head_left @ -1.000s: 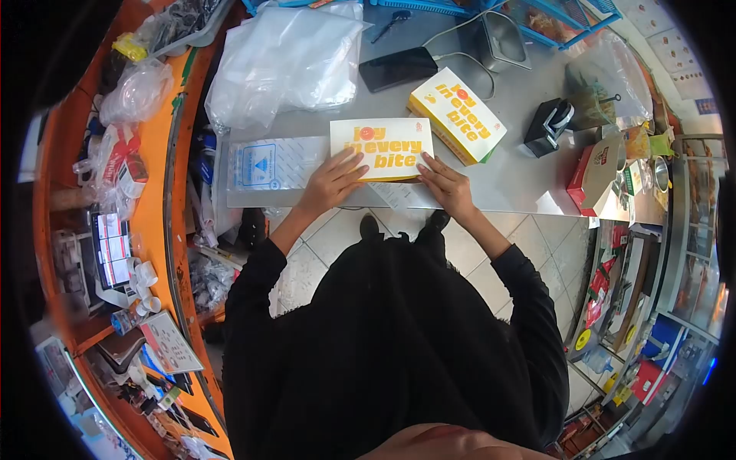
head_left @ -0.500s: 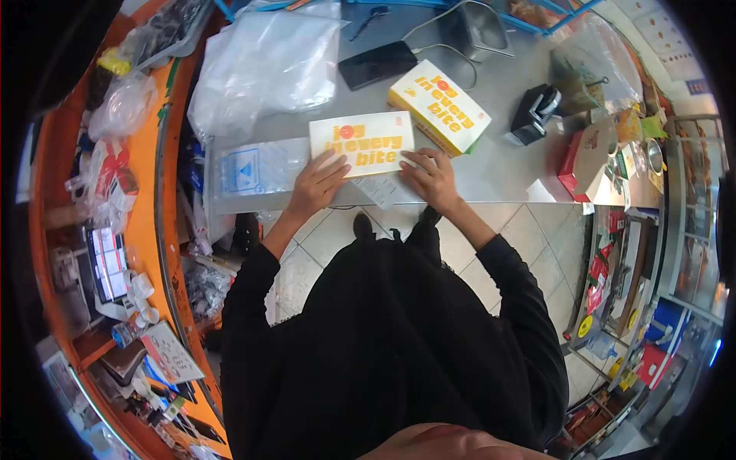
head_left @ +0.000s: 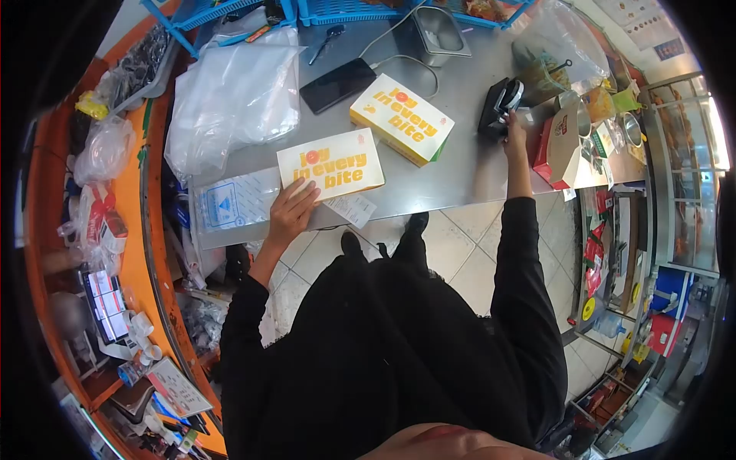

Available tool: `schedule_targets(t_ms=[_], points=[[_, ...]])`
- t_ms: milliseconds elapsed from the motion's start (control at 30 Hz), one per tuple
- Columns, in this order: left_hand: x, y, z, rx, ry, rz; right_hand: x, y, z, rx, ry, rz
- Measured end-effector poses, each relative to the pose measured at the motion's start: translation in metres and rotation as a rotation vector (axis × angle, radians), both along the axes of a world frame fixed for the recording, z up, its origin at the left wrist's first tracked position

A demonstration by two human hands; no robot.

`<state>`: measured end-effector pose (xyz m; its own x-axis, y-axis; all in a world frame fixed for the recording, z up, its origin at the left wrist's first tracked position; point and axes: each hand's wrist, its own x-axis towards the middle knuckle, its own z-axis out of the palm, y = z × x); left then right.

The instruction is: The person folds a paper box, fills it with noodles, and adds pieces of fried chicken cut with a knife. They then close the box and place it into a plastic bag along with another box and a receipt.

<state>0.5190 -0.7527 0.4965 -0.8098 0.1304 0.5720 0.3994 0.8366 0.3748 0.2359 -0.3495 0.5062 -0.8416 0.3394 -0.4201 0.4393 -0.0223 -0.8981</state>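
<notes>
A white and yellow food box [head_left: 330, 161] printed "joy in every bite" lies near the metal counter's front edge. My left hand [head_left: 290, 213] grips its lower left corner, fingers over the lid and thumb hidden. Farther right, my right hand [head_left: 516, 136] is at the front end of a black tape dispenser [head_left: 497, 107]. Its fingers look drawn together, but what they pinch is too small to make out. A second food box [head_left: 402, 119] of the same print sits behind and right of the first. A paper receipt [head_left: 353, 207] sticks out beside the first box.
Clear plastic bags [head_left: 234, 100] and a phone [head_left: 337, 84] with its cable lie at the back of the counter. A metal container [head_left: 441, 38] stands behind them. To the right is a red and white carton [head_left: 558, 146]. A flat plastic pack [head_left: 238, 201] lies at the left front.
My right hand has let go of the near food box and reached right to the tape dispenser. My left hand stays on the box. The view has shifted to the right.
</notes>
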Motion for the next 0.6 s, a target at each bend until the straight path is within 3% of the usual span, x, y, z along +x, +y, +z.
schedule_targets(t_ms=[33,100,167,233,267,333,467,600], points=[[0.001,0.0,-0.001,0.014,-0.005,0.001,-0.001,0.005,-0.005,-0.003,-0.005,-0.003],[0.001,-0.001,0.0,0.028,-0.012,0.004,-0.004,0.016,-0.014,-0.282,0.1,-0.105],[0.0,0.0,0.001,0.034,-0.003,0.005,0.033,0.005,-0.006,-0.257,0.233,-0.139],[0.001,0.001,0.002,0.042,-0.004,0.014,0.056,0.002,-0.027,-0.013,0.359,-0.01],[0.0,0.001,0.003,0.043,-0.002,0.013,0.059,0.0,-0.035,-0.01,0.352,-0.007],[0.0,0.001,0.0,0.037,0.0,0.018,0.065,-0.001,-0.048,-0.282,0.222,0.081],[0.002,0.003,-0.001,0.042,0.001,0.02,0.056,0.005,-0.048,-0.25,0.176,0.145],[-0.004,0.003,-0.005,0.053,0.067,0.033,0.041,0.009,-0.052,-0.098,0.029,0.026]])
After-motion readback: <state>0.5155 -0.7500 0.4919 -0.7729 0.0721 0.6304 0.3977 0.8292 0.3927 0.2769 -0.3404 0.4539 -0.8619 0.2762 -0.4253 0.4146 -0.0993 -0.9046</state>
